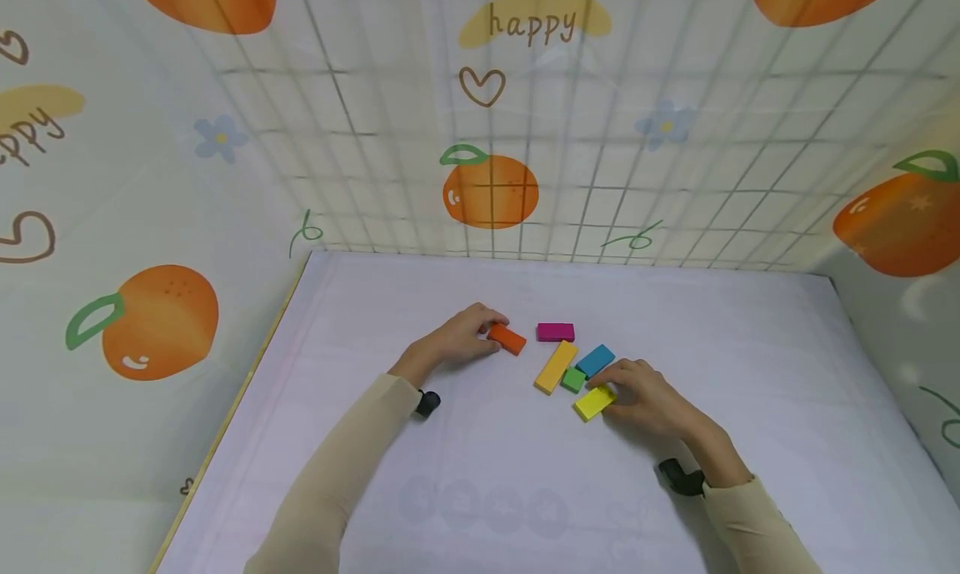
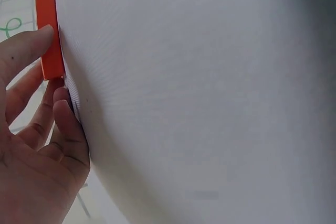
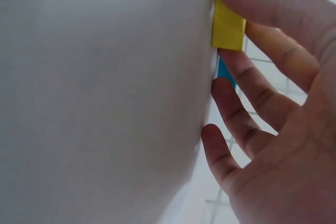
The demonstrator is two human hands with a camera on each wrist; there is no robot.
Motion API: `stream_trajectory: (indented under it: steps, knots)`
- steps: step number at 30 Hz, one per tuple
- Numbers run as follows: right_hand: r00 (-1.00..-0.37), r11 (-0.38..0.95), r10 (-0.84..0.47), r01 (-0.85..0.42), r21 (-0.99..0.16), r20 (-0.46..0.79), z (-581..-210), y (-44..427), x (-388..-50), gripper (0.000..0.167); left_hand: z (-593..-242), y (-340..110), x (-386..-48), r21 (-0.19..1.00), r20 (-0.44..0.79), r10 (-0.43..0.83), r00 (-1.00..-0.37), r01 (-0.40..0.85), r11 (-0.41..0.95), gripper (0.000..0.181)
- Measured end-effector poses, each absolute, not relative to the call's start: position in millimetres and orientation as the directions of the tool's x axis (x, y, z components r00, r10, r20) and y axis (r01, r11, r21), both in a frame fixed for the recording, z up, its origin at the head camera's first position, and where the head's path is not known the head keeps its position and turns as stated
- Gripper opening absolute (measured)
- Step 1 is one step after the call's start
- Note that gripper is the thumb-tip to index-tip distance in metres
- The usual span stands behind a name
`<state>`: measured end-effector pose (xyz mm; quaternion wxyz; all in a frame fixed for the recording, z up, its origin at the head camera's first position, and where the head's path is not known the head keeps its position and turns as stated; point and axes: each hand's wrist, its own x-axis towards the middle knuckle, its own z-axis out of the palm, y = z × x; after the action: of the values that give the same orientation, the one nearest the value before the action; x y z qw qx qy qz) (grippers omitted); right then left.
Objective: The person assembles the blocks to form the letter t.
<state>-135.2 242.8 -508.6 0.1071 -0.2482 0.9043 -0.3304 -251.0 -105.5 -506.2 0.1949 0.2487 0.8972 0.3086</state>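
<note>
On a pale-covered table (image 1: 450, 449), a person's left hand (image 1: 459, 337) pinches an orange rectangular block (image 1: 507, 340) between thumb and fingers. Just right of it, a magenta block (image 1: 556, 333) lies beyond a slanted amber block (image 1: 556, 367). Next come a small green block (image 1: 573, 380) and a blue block (image 1: 596, 361); nearer the person, the right hand (image 1: 648, 397) pinches a yellow block (image 1: 594, 403).

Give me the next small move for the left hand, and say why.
I'd probably have the left hand ease the orange block rightward, toward the amber block. The hand pinches the orange block, and a strip of tabletop separates it from the amber block, which sits close beside the green block.
</note>
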Motion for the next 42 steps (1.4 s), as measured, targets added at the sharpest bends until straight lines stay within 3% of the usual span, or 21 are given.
stream_trajectory:
  steps: [26, 42]
  knots:
    - [-0.861, 0.682, -0.508, -0.373, -0.628, -0.04, -511, 243, -137, 0.038, -506, -102, -246, 0.533, -0.163, 0.592, -0.789, 0.435, 0.726, 0.034]
    - [-0.869, 0.644, -0.493, -0.393, -0.656, 0.037, -503, 240, -128, 0.04, -499, -111, -229, 0.504, -0.142, 0.566, -0.812, 0.433, 0.747, 0.036]
